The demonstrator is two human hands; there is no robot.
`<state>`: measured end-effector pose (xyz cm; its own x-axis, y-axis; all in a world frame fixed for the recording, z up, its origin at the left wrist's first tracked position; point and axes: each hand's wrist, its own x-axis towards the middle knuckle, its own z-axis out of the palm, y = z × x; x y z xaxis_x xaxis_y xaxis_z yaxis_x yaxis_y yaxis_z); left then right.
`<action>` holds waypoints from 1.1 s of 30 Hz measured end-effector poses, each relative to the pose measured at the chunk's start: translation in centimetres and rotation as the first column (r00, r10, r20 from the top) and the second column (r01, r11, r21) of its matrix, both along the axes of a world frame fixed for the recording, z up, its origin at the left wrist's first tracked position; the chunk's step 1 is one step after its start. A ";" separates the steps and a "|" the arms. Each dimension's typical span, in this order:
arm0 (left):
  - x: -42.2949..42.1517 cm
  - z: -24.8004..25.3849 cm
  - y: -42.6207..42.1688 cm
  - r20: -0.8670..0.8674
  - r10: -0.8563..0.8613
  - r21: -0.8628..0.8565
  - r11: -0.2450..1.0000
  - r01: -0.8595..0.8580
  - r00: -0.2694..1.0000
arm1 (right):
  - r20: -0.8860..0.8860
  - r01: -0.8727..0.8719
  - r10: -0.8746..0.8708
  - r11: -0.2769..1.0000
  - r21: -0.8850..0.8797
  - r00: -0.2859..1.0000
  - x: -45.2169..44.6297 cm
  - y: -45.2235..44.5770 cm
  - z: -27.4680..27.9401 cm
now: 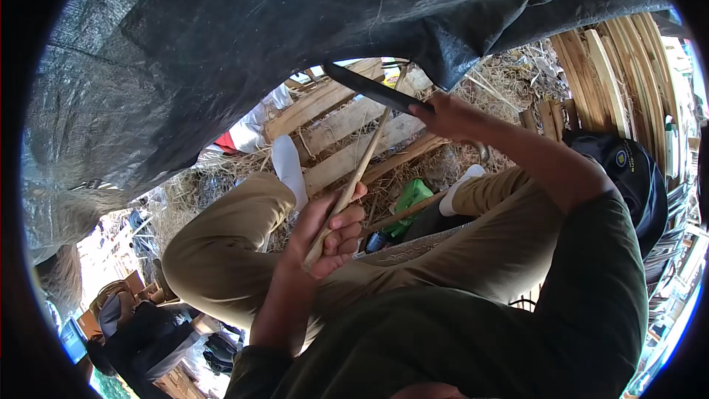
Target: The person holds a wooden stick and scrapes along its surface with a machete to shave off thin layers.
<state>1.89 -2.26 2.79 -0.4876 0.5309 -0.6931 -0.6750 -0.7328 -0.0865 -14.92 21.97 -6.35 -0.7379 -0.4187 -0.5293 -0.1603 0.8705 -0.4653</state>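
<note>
My left hand [330, 231] is closed around the lower part of a thin wooden stick [369, 154], which slants up and away to the right. My right hand [448, 117] grips a long dark blade [369, 89], a machete by its shape; its curved handle end shows below the fist. The blade crosses the stick near its upper end, pointing up and left. Whether blade and stick touch, I cannot tell.
A black tarp [221, 37] hangs across the top. Below lie wooden slats [332, 129] on straw, a green bag [413, 203] and my bent legs. Stacked boards [628, 66] and a dark backpack [628, 170] stand right. Another person [148, 340] is at lower left.
</note>
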 end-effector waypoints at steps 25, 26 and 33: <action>-0.2 -0.3 -0.3 -0.027 0.002 0.105 0.994 0.001 1.000 | 0.020 -0.221 0.232 0.947 -0.234 0.973 0.7 -1.0 1.6; -0.4 0.0 -0.3 -0.036 -0.052 0.022 0.998 0.053 0.998 | -0.036 -0.190 0.186 0.964 -0.189 0.982 -0.2 -0.5 0.7; -0.7 1.3 -0.3 -0.061 -0.303 -0.397 0.881 0.256 0.951 | 0.042 -0.119 0.123 0.989 -0.087 0.991 0.8 -1.2 1.4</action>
